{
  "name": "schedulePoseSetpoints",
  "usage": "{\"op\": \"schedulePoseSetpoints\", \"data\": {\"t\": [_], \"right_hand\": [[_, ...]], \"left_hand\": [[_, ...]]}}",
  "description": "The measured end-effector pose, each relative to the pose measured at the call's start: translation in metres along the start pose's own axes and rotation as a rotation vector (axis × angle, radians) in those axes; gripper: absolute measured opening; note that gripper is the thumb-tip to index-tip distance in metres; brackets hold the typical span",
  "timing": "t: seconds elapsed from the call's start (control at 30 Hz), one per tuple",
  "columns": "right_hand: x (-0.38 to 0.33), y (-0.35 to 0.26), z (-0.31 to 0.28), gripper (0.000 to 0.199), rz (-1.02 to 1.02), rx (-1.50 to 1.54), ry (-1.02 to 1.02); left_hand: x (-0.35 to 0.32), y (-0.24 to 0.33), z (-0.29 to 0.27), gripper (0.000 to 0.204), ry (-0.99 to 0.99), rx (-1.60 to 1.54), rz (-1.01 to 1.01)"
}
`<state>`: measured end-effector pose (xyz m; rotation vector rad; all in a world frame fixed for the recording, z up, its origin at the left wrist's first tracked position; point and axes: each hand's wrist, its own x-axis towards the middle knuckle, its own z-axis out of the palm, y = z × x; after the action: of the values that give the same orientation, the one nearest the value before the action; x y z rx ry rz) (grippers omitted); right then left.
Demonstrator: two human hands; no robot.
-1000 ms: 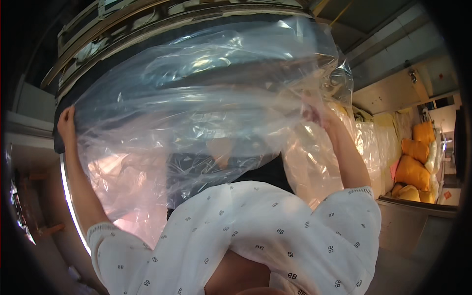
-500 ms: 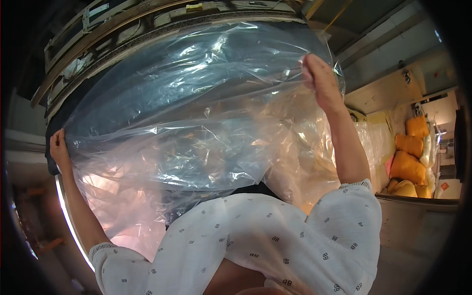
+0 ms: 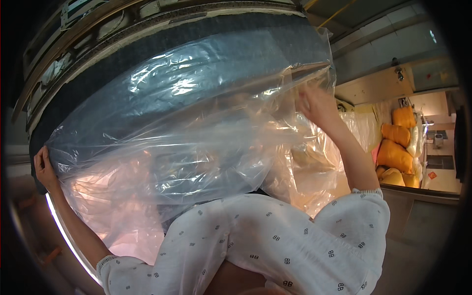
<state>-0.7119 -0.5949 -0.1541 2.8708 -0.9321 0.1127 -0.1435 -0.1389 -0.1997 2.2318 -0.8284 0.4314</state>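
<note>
A wide, clear plastic sheet [image 3: 211, 132] lies crinkled and glossy over a dark-covered work surface [image 3: 255, 24]. My left hand [image 3: 45, 169] is at the far left edge, its fingers pinched on the sheet's corner. On the right, my right hand [image 3: 319, 109] has its fingers curled at the sheet's right end, seemingly gripping it, though the fingertips are slightly smeared. Folds bunch in the film just beyond that hand. The near part of the sheet hangs down toward my body, with pinkish light showing through it.
Beyond the surface runs a long metal and wooden frame [image 3: 123, 24]. More clear plastic [image 3: 361, 130] lies to the right. Farther right are stacked orange bundles [image 3: 396, 155] and a beige panel [image 3: 376, 83]. A bright curved edge [image 3: 69, 241] runs beside my left forearm.
My right hand has come down toward me from the far right, and the sheet's far part has settled flatter, baring more dark surface. My left hand still pinches its corner.
</note>
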Motion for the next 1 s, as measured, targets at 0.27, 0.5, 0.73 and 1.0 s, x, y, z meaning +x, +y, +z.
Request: {"op": "schedulePoseSetpoints", "data": {"t": [0.27,0.5,0.73,1.0], "right_hand": [[0.110,-0.045,0.020,0.034,0.011,0.101,0.338],[0.124,-0.039,0.024,0.027,-0.105,0.175,0.461],[0.171,-0.006,0.054,0.021,0.105,0.458,0.449],[0.220,0.043,0.041,0.018,-0.098,0.846,0.187]], "left_hand": [[-0.010,-0.018,-0.047,0.019,0.038,0.190,0.039],[-0.046,-0.001,-0.132,0.022,0.064,-0.176,-0.060],[-0.106,0.046,-0.156,0.022,0.067,0.169,0.047],[-0.115,0.007,-0.129,0.037,0.354,-0.361,-0.674]]}}
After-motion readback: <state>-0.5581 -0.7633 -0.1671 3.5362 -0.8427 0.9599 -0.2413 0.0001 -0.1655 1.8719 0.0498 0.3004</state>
